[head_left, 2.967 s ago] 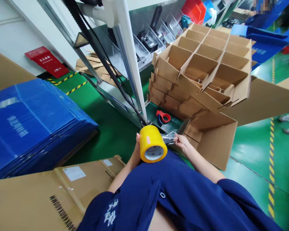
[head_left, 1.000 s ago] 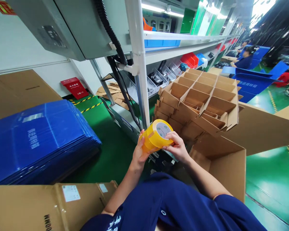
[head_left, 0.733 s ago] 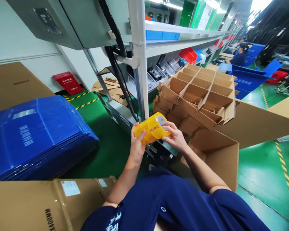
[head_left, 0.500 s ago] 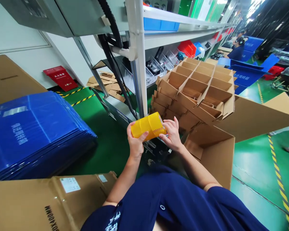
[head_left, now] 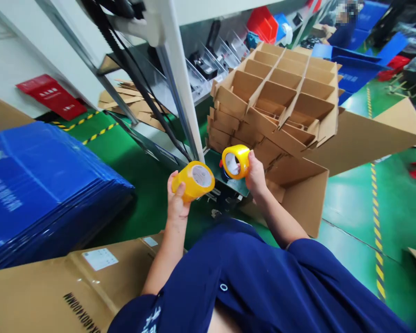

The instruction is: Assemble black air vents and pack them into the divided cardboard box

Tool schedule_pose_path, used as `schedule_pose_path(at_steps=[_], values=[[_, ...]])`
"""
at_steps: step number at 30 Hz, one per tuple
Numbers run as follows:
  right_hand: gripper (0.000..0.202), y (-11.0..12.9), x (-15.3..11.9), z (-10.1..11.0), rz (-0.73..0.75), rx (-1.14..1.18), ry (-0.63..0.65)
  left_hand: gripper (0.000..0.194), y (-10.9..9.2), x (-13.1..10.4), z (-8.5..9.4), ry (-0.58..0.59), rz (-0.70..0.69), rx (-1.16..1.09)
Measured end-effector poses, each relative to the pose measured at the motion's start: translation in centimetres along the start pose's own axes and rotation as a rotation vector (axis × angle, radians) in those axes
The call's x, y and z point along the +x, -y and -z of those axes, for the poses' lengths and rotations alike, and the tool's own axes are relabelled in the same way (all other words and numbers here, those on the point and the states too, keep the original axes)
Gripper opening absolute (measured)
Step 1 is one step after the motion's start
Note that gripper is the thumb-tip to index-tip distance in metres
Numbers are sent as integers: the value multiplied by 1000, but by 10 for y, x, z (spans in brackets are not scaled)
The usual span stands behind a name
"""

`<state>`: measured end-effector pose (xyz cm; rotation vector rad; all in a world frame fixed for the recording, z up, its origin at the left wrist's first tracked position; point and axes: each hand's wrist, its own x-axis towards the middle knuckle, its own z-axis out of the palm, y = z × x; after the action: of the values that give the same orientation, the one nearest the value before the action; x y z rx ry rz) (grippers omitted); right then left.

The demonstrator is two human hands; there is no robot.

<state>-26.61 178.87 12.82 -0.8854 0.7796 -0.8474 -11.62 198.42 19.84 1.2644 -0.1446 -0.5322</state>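
Observation:
My left hand (head_left: 178,200) is wrapped round yellow packing tape (head_left: 189,187), its white core end facing up and to the right. It looks longer than a single roll, perhaps more than one stacked; I cannot tell the count. My right hand (head_left: 255,175) grips a separate yellow tape roll (head_left: 243,159) by its outer side, the open core turned to the left. A gap parts the two pieces of tape. Below and behind the right-hand roll a small red and blue item (head_left: 223,171) is partly hidden beside the shelf post (head_left: 185,97).
Stacked cardboard dividers (head_left: 277,92) stand over an open cardboard box (head_left: 300,199) at right. Folded blue plastic boxes (head_left: 52,171) and a flat carton (head_left: 38,286) lie at left. Black cables (head_left: 138,83) run down the post. Another person (head_left: 346,32) is far off at right.
The long yellow tape stack has been parted. My right hand now holds one roll, moved away to the right, while my left hand keeps the rest. The view has tilted down.

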Motion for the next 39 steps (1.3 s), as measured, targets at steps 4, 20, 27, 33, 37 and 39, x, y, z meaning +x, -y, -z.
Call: schedule_pose_path(at_steps=[4, 20, 27, 33, 37, 39], values=[[60, -54, 20, 60, 29, -708, -54, 49, 10, 13, 35, -71, 159, -87], [74, -129, -6, 14, 154, -515, 557, 50, 39, 7, 34, -125, 421, -163], [115, -55, -24, -31, 45, 18, 884, 89, 41, 1, 16, 325, 524, -107], [120, -19, -28, -9, 419, -409, 822, 74, 15, -5, 16, 288, 655, -110], [111, -2, -34, -18, 536, -472, 858, 69, 16, 1, 21, 167, 635, -129], [95, 9, -32, -18, 522, -397, 790, 70, 13, 7, 20, 354, 587, -236]])
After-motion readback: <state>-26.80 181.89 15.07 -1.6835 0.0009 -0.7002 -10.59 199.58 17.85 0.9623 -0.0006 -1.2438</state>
